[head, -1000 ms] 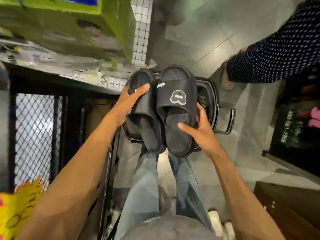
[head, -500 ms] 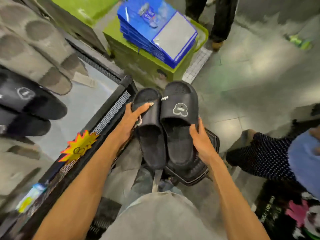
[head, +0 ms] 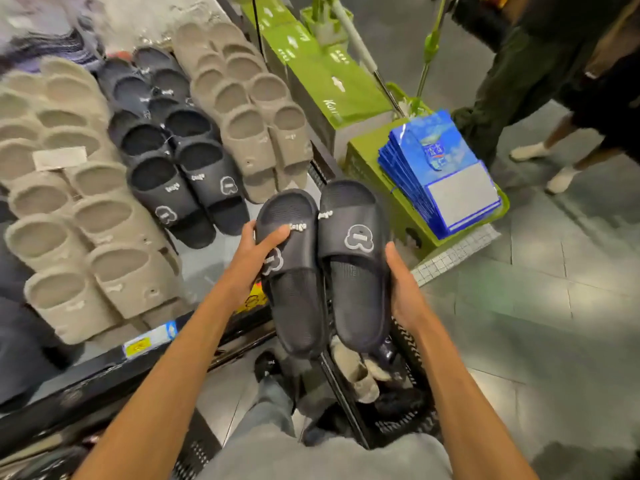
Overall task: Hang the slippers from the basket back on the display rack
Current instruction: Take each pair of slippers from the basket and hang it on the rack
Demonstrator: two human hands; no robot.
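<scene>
I hold a pair of black slippers side by side in front of me. My left hand (head: 258,259) grips the left black slipper (head: 294,299) by its strap, thumb on top. My right hand (head: 403,289) holds the outer edge of the right black slipper (head: 355,278), which bears a grey badge. Below them on the floor stands the black basket (head: 408,424) with a beige slipper (head: 363,379) and dark ones inside. The display rack (head: 194,268) fills the left, hung with rows of beige slippers (head: 114,268) and a column of black slippers (head: 180,188).
Green boxes (head: 329,84) and a green crate carrying a stack of blue bags (head: 446,174) stand right of the rack. Other people's legs (head: 540,147) stand on the grey tile floor at the upper right. A yellow price tag (head: 142,344) sits on the rack's black bottom rail.
The view has swung up and left from the basket, so the rack now fills the left side. Both hands have lifted the black pair toward the rack; the grips look the same.
</scene>
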